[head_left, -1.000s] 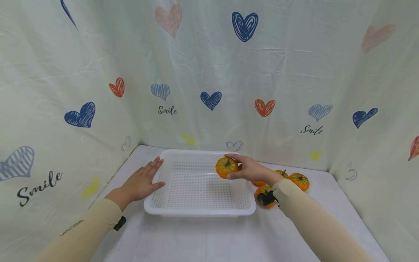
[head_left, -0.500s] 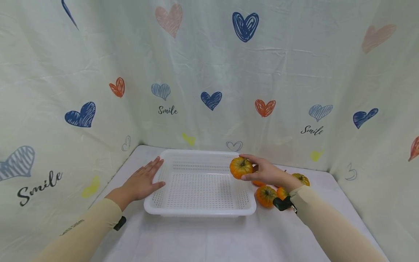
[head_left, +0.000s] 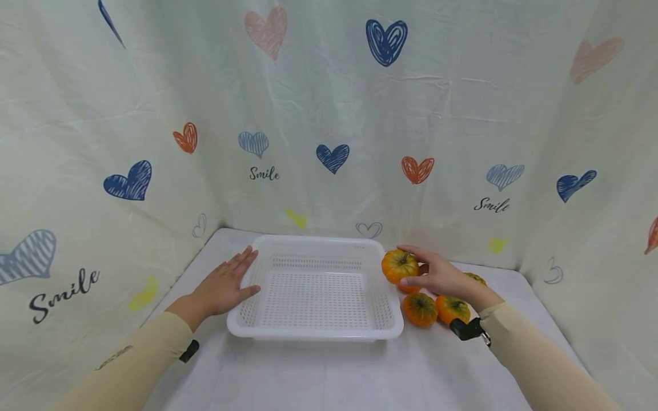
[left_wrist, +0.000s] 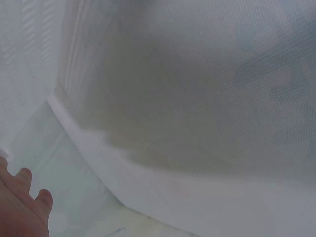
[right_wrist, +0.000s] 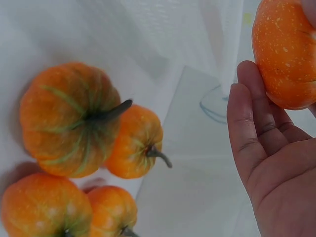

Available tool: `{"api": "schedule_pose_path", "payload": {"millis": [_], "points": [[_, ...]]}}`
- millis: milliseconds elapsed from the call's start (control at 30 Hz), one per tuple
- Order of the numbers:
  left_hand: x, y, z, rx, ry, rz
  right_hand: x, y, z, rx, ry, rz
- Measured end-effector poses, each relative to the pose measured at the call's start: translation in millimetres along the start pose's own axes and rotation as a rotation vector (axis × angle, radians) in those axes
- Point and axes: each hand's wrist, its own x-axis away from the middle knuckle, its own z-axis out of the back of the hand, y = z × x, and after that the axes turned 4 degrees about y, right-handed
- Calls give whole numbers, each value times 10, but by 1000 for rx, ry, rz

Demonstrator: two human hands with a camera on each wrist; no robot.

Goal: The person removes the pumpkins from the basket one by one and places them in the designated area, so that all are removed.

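A small orange-and-green pumpkin [head_left: 398, 266] is gripped between the fingers and thumb of my right hand [head_left: 443, 277], just past the basket's right rim. The white perforated basket [head_left: 315, 333] holds nothing that I can see. My left hand [head_left: 222, 288] rests with straight, spread fingers on its left rim. Below and beside my right hand, several more pumpkins sit on the table, including a front one [head_left: 420, 310] and one beside it [head_left: 453, 310]. In the right wrist view the held pumpkin [right_wrist: 286, 54] is cut off by the frame edge, and a dark-stemmed pumpkin [right_wrist: 69, 121] stands nearest.
A white-covered table [head_left: 277, 374] lies under everything. A curtain [head_left: 329, 103] printed with hearts and "Smile" closes off the back and both sides. The basket's right wall stands close beside the grouped pumpkins.
My right hand has carried the pumpkin to the right, from over the basket to beyond its right rim, uncovering pumpkins near the wrist. The left hand has stayed in place.
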Motion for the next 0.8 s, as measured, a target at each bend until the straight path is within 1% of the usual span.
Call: {"api": "schedule_pose_path", "payload": {"millis": [133,233,467,567,800], "points": [[1,-2,2,0,-4,0,82,86,58,5,22,-22],[-1,-2,4,-3,-2,-3,146,163,111,13,35,-21],[0,-6,-6,-8,10,-10,317,312,229,56,77,-54],[3,-2,-5,-7,12,-13,374,385,244,52,84,-72],[-3,-7,-16,-7,19,-7,487,548,253,93,118,-108]]}}
